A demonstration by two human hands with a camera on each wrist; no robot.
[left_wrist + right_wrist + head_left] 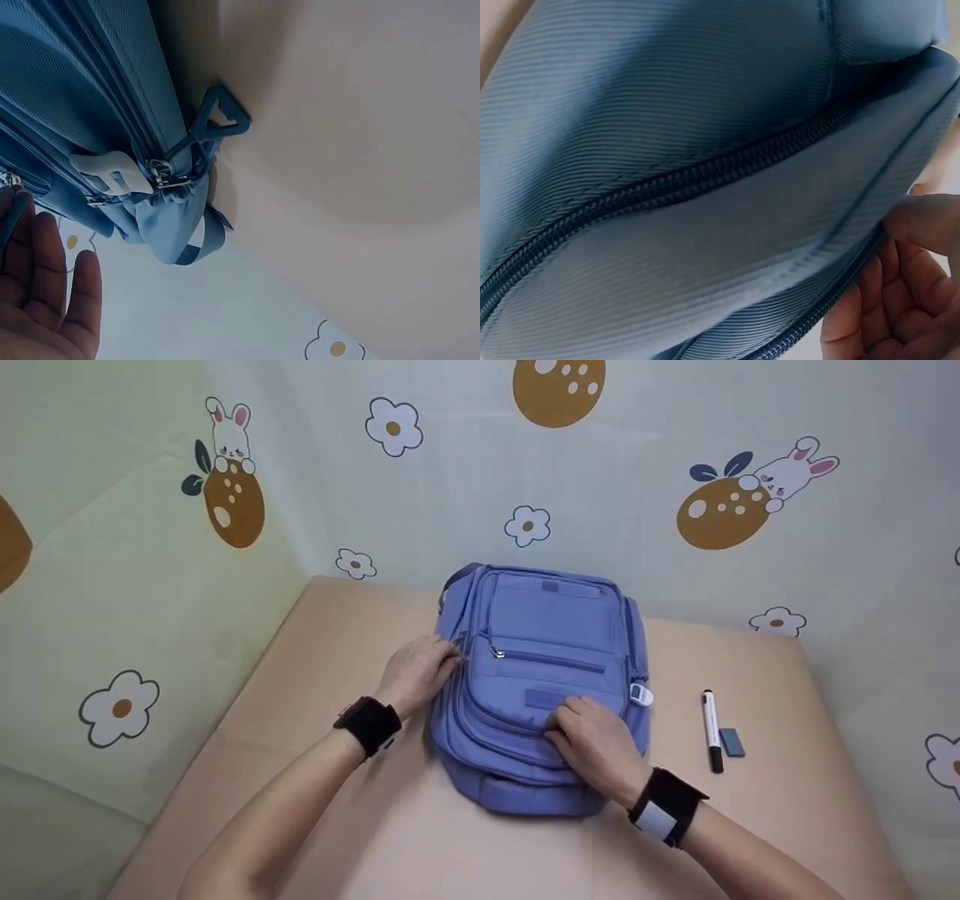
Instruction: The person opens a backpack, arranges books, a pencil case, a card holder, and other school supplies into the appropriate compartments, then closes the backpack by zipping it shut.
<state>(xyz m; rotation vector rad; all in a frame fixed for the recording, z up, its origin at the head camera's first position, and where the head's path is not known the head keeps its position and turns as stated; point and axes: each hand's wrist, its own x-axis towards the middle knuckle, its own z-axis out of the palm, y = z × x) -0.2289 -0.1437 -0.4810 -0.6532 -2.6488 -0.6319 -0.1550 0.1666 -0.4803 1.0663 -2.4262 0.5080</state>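
Observation:
A blue backpack [551,619] lies on the table with its front pockets facing up. At its left side, my left hand [416,675] pinches a zipper pull [10,219] between thumb and fingers. Seen from the left wrist, that hand [45,300] is partly cut off by the frame's edge. My right hand [596,746] grips the fabric edge at the lower front of the backpack. In the right wrist view, its thumb and fingers pinch the cloth beside a zipper [810,326]. A second zipper [705,180] there runs closed across the fabric.
Right of the backpack lie a black-and-white marker [712,731] and a small blue-grey block [732,742]. A white tag [640,694] hangs at the backpack's right side. Patterned cloth [450,502] stands behind the beige table [337,840]. A triangular pull [221,116] sticks out from the backpack's side.

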